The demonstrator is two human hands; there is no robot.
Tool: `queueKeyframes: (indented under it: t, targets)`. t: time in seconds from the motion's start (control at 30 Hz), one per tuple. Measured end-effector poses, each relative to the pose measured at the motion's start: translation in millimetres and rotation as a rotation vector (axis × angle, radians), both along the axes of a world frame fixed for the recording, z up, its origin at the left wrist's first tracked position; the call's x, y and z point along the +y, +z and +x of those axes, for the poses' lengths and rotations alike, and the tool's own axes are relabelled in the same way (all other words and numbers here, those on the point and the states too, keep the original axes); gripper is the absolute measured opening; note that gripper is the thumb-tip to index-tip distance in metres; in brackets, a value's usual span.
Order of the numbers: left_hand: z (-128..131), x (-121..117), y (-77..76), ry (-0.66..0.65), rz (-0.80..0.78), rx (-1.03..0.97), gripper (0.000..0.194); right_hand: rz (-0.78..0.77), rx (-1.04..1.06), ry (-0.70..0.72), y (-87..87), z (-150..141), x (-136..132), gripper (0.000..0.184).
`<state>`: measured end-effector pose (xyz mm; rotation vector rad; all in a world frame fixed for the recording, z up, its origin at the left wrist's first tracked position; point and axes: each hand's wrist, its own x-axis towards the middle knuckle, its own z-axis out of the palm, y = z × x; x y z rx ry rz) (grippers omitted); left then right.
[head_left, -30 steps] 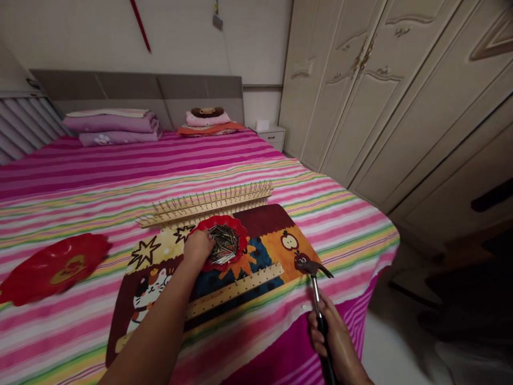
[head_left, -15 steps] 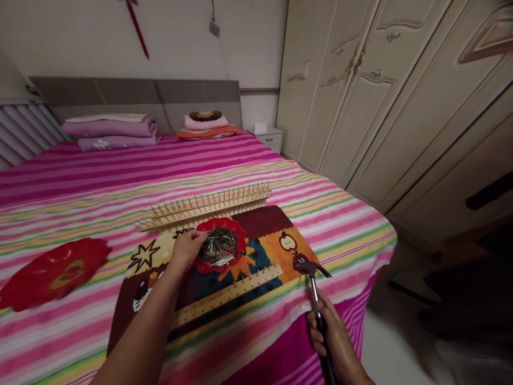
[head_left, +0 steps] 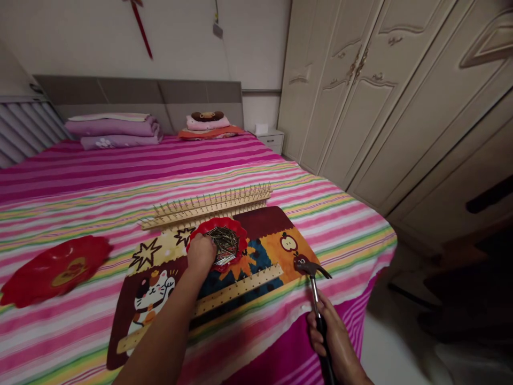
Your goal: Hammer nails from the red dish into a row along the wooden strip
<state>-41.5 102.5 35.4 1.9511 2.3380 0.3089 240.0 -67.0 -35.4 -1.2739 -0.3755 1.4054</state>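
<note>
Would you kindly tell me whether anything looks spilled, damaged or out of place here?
I see nothing spilled or damaged. The setting looks odd, though: the hammer, nails and strips would seem to suit a workbench, yet they are on or over a bed.

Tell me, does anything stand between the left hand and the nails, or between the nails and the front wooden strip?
Nothing visible blocks the left hand: it is beside the nails in the red bowl. Between nails and wooden strip stands only the bowl's near rim, though the left forearm hides part of the strip.
</note>
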Motion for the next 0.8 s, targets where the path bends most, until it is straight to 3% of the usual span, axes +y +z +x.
queueKeyframes:
  t: [0.3, 0.53, 0.8]
  targets:
    - [6.8, -2.0, 9.9, 0.077, -0.072, 0.072, 0.032, -0.015, 0.036, -0.011, -10.6, 7.4, 0.1, 0.071]
    - [14.4, -7.2, 14.5, 0.082, -0.096, 0.097, 0.031, 0.005, 0.024, -0.01, -7.3, 4.9, -0.1, 0.066]
    - [28.4, 5.2, 17.6, 0.117, -0.106, 0.053, 0.034, -0.002, 0.021, 0.0, -12.4, 7.1, 1.7, 0.068]
